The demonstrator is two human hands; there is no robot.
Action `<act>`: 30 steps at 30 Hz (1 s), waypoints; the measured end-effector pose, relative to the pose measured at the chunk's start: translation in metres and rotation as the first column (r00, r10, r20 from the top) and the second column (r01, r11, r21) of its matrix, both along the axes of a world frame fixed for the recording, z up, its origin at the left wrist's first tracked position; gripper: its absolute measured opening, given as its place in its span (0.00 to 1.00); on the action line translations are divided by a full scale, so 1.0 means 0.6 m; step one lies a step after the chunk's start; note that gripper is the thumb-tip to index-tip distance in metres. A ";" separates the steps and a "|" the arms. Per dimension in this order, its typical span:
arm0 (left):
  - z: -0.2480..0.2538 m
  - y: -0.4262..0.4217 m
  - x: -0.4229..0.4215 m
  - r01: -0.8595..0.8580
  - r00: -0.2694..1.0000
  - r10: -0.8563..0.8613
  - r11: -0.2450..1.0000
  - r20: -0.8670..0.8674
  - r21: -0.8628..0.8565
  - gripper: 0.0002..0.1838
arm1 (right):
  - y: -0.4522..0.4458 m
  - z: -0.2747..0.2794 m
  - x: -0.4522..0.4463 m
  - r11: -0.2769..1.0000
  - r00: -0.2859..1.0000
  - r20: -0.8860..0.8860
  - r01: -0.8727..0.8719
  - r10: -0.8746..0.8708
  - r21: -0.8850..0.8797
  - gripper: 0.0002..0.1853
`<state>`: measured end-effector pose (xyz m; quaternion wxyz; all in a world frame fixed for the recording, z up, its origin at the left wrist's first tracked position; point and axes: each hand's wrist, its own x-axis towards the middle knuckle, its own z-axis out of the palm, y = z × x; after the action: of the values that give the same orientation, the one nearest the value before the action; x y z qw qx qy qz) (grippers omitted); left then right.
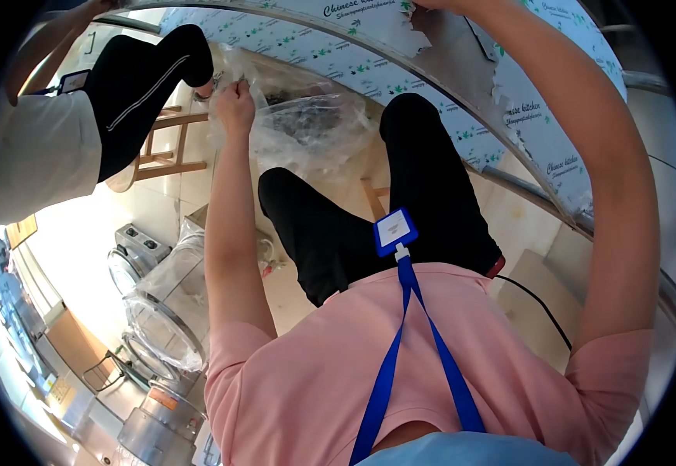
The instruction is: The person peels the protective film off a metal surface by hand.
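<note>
My left hand (234, 107) is closed, its fingers at the upper edge of a crumpled clear plastic bag (318, 128) that sags between my knees and the counter. Dark contents show dimly through the plastic. My right arm stretches up across the counter panel, and only a sliver of my right hand (432, 4) shows at the top border; its fingers are cut off. Below it, the panel's printed protective film (462, 93) has a torn, ragged edge with bare metal showing beside it.
At the left sits another person (35, 155) in a white top and dark trousers, near a wooden stool (163, 163). Several steel appliances wrapped in plastic (167, 311) stand at lower left. A curved metal edge (384, 53) runs along the counter. A black cable (540, 299) hangs at my right.
</note>
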<state>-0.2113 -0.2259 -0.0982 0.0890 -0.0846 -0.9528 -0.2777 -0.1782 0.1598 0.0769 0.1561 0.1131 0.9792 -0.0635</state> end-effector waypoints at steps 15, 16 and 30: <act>-0.144 -0.023 -0.110 -0.065 0.998 0.062 0.992 -0.032 -0.107 0.10 | 0.080 -0.059 -0.029 0.910 0.902 0.174 -0.410 0.395 0.059 0.14; -0.154 -0.026 -0.114 -0.039 0.997 0.029 0.989 -0.073 -0.141 0.11 | 0.095 -0.083 -0.044 0.694 0.717 0.278 -0.693 0.639 0.193 0.13; -0.064 0.027 -0.109 -0.074 0.979 0.124 0.956 0.161 -0.285 0.22 | 0.043 -0.026 0.013 0.976 0.994 -0.083 0.055 -0.074 -0.210 0.19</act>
<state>-0.2765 -0.2097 -0.1364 0.0049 -0.0231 -0.9894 -0.1432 -0.1704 0.1859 0.0615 0.1204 0.1250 0.9691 -0.1753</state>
